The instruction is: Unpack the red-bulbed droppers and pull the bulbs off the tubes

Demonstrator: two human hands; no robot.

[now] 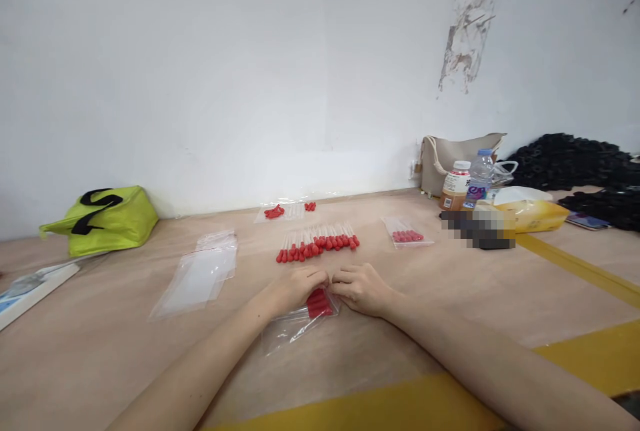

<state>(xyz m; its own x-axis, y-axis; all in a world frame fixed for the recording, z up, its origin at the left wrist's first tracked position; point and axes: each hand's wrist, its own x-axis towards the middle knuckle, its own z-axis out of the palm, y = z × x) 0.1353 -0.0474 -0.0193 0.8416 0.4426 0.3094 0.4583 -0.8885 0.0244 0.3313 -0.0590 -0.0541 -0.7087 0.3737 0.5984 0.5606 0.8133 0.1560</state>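
A clear plastic bag (300, 325) lies on the table in front of me, with several red bulb ends (319, 304) showing inside it. At its upper edge, my left hand (299, 286) is closed in a pinch on the plastic. My right hand (363, 289) pinches the bag's right corner, fingers curled and close to the left hand. Just beyond both hands lies a row of thin pale sticks with red bulb ends (320, 244), looking like droppers. A filled bag of the same red-ended sticks (407, 234) rests to the right. Flat clear bags (200, 274) are stacked on the left.
More red-ended pieces in clear plastic (274, 212) lie near the wall. A lime-green bag (113, 221) stands far left, beside a white-edged tray (40, 294). At right are bottles (455, 185), a beige bag (433, 167), a yellow packet (537, 216) and black heaps (575, 163).
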